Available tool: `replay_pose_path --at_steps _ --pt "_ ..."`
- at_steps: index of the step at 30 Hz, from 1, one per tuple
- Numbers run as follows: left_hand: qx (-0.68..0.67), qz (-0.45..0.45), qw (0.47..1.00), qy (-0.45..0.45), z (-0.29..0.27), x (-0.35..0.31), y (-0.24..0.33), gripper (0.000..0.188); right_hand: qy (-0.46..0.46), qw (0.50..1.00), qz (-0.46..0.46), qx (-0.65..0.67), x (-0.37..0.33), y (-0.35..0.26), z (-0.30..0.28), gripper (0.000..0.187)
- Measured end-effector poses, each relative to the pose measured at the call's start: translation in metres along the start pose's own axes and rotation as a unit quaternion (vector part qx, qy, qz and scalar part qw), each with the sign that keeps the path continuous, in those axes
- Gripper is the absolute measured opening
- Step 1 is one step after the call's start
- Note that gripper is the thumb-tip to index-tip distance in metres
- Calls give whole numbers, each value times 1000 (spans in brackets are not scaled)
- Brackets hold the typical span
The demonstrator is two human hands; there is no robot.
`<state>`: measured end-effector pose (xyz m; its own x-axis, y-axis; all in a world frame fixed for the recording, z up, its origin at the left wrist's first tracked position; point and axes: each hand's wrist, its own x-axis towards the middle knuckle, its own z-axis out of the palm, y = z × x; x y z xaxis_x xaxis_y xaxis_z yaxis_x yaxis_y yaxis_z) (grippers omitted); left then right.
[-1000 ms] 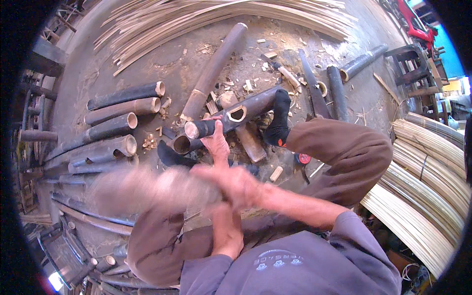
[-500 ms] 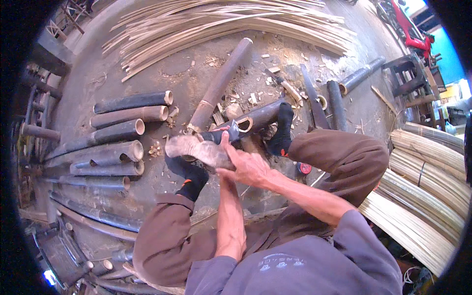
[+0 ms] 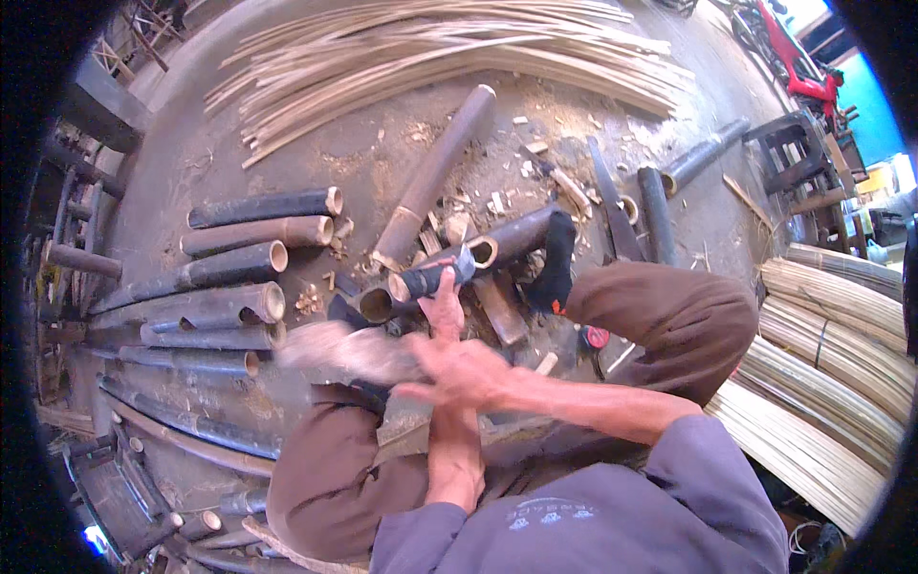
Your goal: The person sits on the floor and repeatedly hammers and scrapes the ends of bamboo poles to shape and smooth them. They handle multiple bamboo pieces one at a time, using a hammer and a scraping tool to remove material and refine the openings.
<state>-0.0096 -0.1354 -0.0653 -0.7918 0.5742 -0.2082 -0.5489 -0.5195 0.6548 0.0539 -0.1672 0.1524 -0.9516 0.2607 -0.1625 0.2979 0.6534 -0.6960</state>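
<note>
My left hand (image 3: pixel 443 308) grips a chisel (image 3: pixel 427 277) with a thick, dark-wrapped handle and a pale wooden butt. Its metal blade points right, beside an oval hole cut in a dark bamboo tube (image 3: pixel 521 234). In my right hand (image 3: pixel 464 375) is a wooden mallet (image 3: pixel 339 352), smeared by motion, left of and nearer than the chisel's butt. The right forearm crosses over the left wrist. My black-socked right foot (image 3: pixel 553 263) rests against the bamboo tube; the left foot is partly hidden behind the mallet.
Cut bamboo tubes (image 3: pixel 253 258) lie along the left. A long brown tube (image 3: pixel 435 177), a saw (image 3: pixel 612 206) and wood chips lie ahead. Thin strips (image 3: pixel 449 62) spread at the back; bundled strips (image 3: pixel 837 335) fill the right side. A red-and-black round item (image 3: pixel 595 337) lies by my right knee.
The mallet has swung from the chisel's butt to the left and toward me, with my right hand. The chisel stays at the hole in my left hand.
</note>
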Motion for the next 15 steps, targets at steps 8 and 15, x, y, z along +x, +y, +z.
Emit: replay_pose_path --at_steps 8,15 --pt "51 -41 997 31 23 0 7 20 -7 991 132 -18 -1 53 -32 80" --pt "392 70 917 -8 112 -30 8 22 205 972 67 89 -70 45 -52 71"
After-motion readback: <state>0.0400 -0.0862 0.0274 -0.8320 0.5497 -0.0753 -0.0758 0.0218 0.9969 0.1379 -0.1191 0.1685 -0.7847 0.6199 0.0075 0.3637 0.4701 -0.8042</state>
